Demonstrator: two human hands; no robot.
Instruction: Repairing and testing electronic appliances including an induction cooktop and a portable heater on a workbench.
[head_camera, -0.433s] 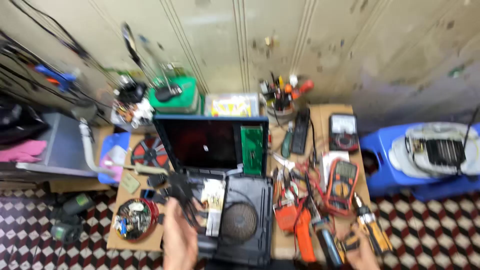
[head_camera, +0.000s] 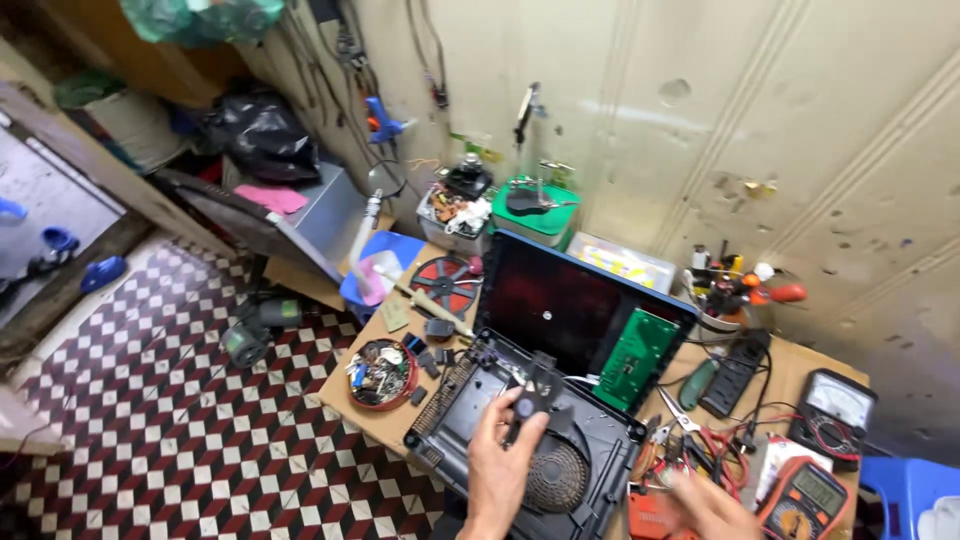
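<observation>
An opened induction cooker lies on the wooden workbench (head_camera: 385, 410): its black base (head_camera: 590, 460) with a round fan grille (head_camera: 555, 478) sits in front, and its dark glass top (head_camera: 560, 300) with a green circuit board (head_camera: 637, 357) leans up behind. My left hand (head_camera: 497, 462) is over the base, fingers closed on a small black part (head_camera: 533, 395). My right hand (head_camera: 708, 502) is blurred at the lower right, among tools near an orange multimeter (head_camera: 805, 497); whether it holds anything is unclear.
A round tin of small parts (head_camera: 380, 374), a red coil disc (head_camera: 446, 282), pliers (head_camera: 672, 412), a black power strip (head_camera: 737, 373), a second meter (head_camera: 835, 410) and a cup of screwdrivers (head_camera: 730, 292) crowd the bench. Checkered floor lies left; a blue stool (head_camera: 905, 495) stands right.
The camera has swung left and tilted, showing more floor. My left hand stays on the cooker base with the black part; my right hand has shifted near the orange multimeter.
</observation>
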